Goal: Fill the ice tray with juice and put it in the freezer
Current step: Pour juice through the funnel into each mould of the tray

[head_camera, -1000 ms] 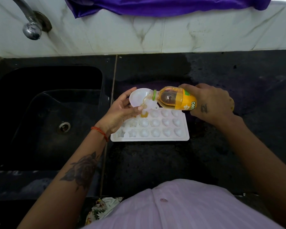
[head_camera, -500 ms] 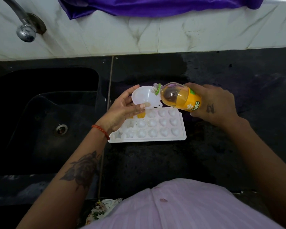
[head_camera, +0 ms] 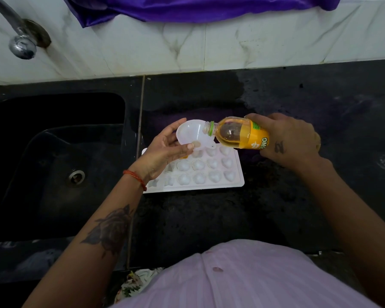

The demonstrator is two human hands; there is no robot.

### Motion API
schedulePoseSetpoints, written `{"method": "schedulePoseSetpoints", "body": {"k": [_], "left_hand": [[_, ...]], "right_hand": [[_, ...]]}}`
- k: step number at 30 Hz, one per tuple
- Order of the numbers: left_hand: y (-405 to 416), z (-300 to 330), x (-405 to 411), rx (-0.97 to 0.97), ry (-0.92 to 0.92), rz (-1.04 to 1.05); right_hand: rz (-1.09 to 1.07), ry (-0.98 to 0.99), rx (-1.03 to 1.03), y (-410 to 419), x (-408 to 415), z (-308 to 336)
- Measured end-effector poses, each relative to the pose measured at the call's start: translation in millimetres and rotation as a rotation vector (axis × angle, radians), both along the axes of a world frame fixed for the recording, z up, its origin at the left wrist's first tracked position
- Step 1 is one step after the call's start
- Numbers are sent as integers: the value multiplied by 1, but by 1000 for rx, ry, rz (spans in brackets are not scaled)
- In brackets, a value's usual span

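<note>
1. Head view: the white ice tray (head_camera: 209,174) lies flat on the black counter (head_camera: 209,218), just right of the sink (head_camera: 53,163). Its small molded cups, hearts and stars among them, look mostly pale; one far cup near the left thumb shows orange.
2. The left hand (head_camera: 165,152) pinches a translucent white funnel (head_camera: 192,134) over the tray's 11 o'clock corner and hides the cups beneath it.
3. The right hand (head_camera: 289,141) is wrapped around an uncapped juice bottle (head_camera: 238,135), tilted with its mouth at the funnel's rim, amber juice inside.
4. A chrome tap (head_camera: 20,41) sits at 10 o'clock, a purple cloth (head_camera: 187,7) at 12 o'clock on the marble wall (head_camera: 253,45).
5. Counter stone looks speckled and partly wet; the bottle is clear plastic with a yellow label and green neck ring.
</note>
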State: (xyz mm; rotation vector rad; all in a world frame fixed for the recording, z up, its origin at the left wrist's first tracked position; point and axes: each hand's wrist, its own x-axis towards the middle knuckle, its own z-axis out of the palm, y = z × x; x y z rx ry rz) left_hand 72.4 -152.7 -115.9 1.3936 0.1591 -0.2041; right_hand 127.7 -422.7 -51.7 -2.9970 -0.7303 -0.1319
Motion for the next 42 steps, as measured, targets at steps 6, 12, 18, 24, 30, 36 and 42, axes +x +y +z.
{"method": "schedulePoseSetpoints", "body": {"k": [6, 12, 18, 24, 30, 36, 42], "left_hand": [[-1, -1, 0, -6, 0, -3], [-2, 2, -1, -12, 0, -1], [-4, 6, 1, -1, -6, 7], [-12, 8, 8, -19, -17, -10], [-24, 6, 14, -1, -10, -36], [-32, 3, 16, 13, -5, -66], [-37, 1, 18, 10, -8, -76]], "right_hand": [[15, -32, -4, 0, 0, -1], [15, -13, 9, 0, -1, 1], [-20, 45, 78, -3, -3, 2], [-53, 54, 113, -14, -5, -3], [-92, 30, 92, -27, -8, -4], [-96, 16, 48, -34, -11, -1], [-112, -17, -14, -37, -11, 0]]}}
